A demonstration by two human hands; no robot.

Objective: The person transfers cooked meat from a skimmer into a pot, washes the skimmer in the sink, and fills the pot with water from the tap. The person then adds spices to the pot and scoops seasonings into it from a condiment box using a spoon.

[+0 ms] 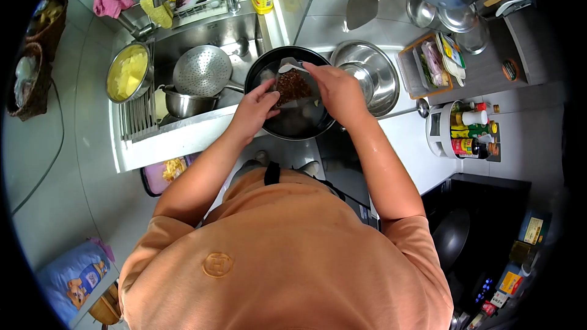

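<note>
Left hand (252, 111): your fingers are bent and partly closed, with the thumb and fingertips pinching the near left side of the clear bag (293, 87). Right hand (335, 90): your fingers are bent and drawn together at the bag's upper right, meeting the end of a slim white piece (293, 68). At this angle the white piece may be either a spoon or a clip.

The clear bag, part-filled with reddish-brown grains, is between your 2 hands, above the black pan (287, 127). Expect a light load. The film should be soft and limp, and slippery if your fingers are wet; the loose grains will probably shift to the lowest corner when the bag tilts. Take hold of the film at its 2 upper corners, above the grains, and support the underside with your fingertips. Avoid a hard squeeze at the middle, which could push grains toward the mouth.

Just right of the black pan are nested steel bowls (384, 85). To its left, a perforated strainer (202, 70) rests over a small steel pot (186, 105) at the sink (177, 36). Farther left is a metal bowl (147, 82) holding yellow pieces (129, 72); a rack of bottles (436, 128) stands well apart at right.
</note>
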